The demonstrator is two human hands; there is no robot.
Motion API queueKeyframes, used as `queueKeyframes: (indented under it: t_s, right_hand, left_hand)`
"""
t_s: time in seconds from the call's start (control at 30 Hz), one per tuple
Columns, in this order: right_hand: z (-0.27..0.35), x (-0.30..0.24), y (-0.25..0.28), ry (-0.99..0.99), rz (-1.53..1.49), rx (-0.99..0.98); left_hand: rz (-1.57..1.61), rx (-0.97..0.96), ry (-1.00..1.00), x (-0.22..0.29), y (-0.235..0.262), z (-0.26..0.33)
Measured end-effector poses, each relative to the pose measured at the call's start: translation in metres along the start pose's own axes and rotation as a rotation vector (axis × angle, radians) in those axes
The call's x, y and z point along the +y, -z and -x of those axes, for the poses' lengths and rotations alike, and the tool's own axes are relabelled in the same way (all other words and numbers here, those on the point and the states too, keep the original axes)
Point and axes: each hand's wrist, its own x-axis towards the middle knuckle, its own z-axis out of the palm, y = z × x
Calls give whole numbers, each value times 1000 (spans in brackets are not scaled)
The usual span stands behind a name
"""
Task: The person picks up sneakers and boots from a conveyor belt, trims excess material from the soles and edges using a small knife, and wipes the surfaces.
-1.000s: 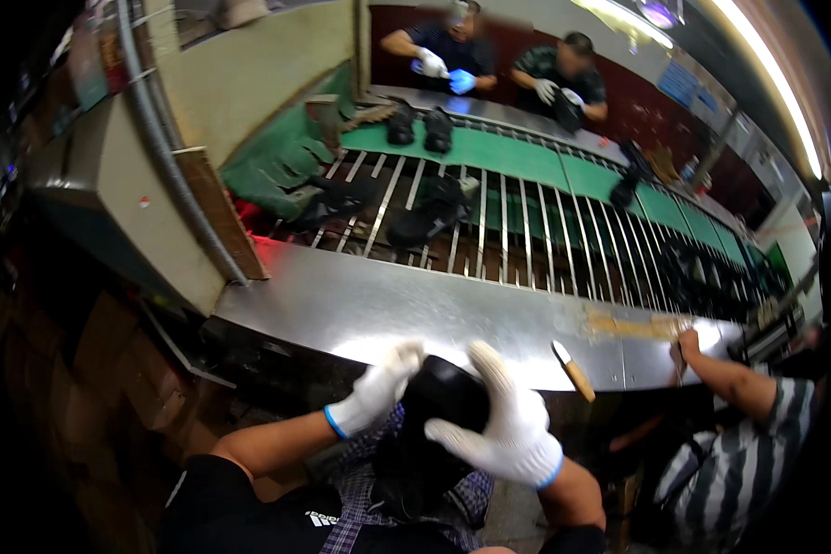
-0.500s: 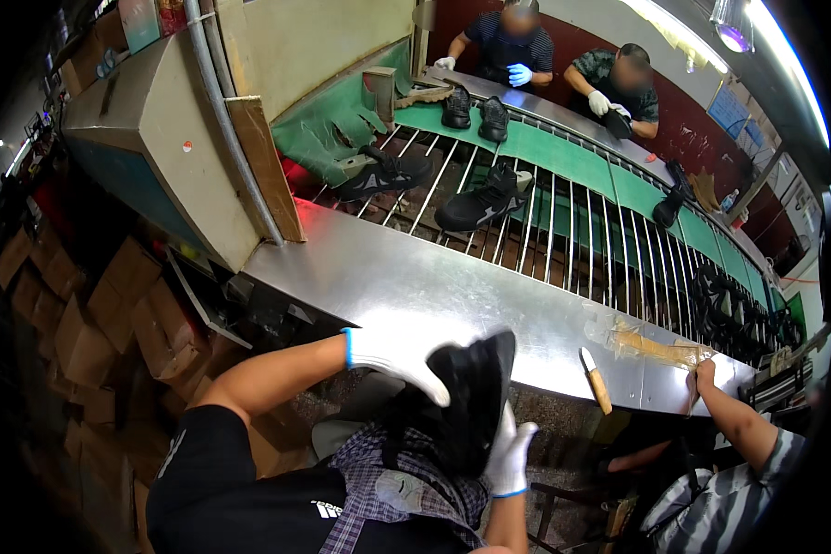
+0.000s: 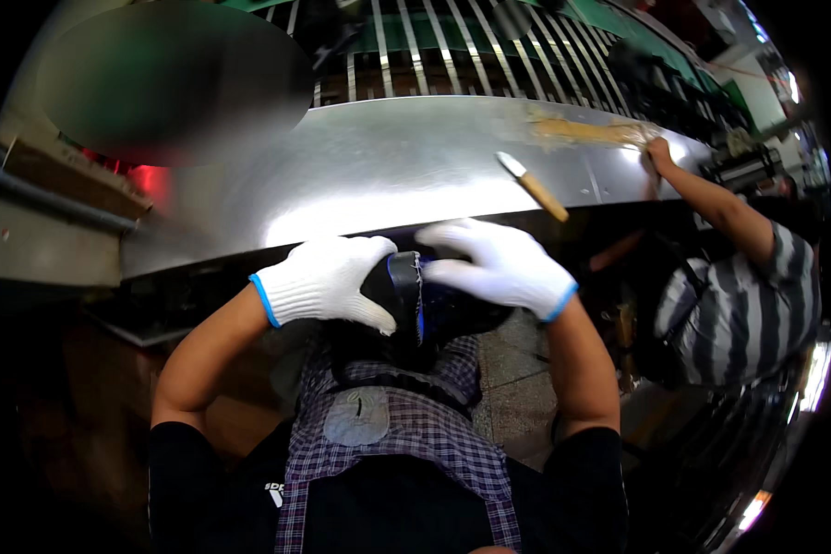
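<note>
A black shoe (image 3: pixel 402 288) with a blue inside and pale stitching along one edge is held close to my apron, below the metal table's near edge. My left hand (image 3: pixel 328 282), in a white knit glove with a blue cuff, is closed round its left side, thumb lying over the front. Over the shoe's right part reaches my right hand (image 3: pixel 503 263), gloved alike. Its thumb and fingers are apart, with the fingertips slightly blurred near the stitched edge. Much of the shoe is dark and covered by the gloves.
On the metal table (image 3: pixel 379 166) lies a knife (image 3: pixel 535 189) with a wooden handle. Metal rollers (image 3: pixel 434 46) run behind it, with dark shoes at the right. A co-worker in a striped shirt (image 3: pixel 739 314) rests a hand at the table's right, by brown tape (image 3: pixel 586 131).
My view has tilted down toward my lap. The shoe has turned, now showing its stitched edge and blue inside. My right hand has come up from beneath it to above.
</note>
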Motion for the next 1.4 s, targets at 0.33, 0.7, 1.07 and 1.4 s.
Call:
queueKeyframes:
  t_s: [0.33,0.7,1.07,1.4]
  right_hand:
    - [71,82,-172,-65,-1188,357]
    - [65,53,-134,200,-608,337]
    - [60,66,-162,130,-941,373]
    - [50,67,-165,-77,-1316,397]
  left_hand:
    - [795,291,63,-85,-46,27]
    - [353,738,-518,8,-55,-10]
    - [547,913,-67,43,-147,16]
    - [590,1018,0,40,-159,4]
